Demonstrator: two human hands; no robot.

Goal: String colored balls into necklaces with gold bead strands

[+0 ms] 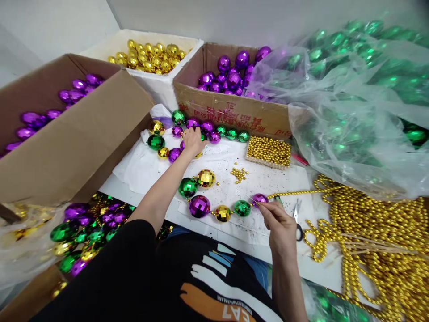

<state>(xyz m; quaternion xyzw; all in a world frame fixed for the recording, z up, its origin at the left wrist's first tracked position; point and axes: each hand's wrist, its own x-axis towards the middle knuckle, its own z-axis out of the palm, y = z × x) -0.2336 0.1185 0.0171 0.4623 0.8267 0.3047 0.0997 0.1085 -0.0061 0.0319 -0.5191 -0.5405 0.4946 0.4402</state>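
Note:
My left hand (194,142) reaches to the back of the white cloth, over a cluster of shiny faceted balls. Its fingertips are hidden among them, beside a purple ball (207,127), so I cannot tell if they grip one. My right hand (279,221) is closed in a pinch at the front, on what looks like a thin needle (252,198) pointing left. Close to its fingertips lies a purple ball (259,200), in a strung row with a green ball (241,208), a gold ball (222,213) and a larger purple ball (200,206). A gold bead strand (295,193) runs right from there.
Scissors (297,219) lie right of my right hand, near heaped gold bead strands (385,237). Small gold beads fill a clear box (268,152). Behind stand a carton (231,109) of purple balls and a white foam box (154,82); another carton (80,134) leans left.

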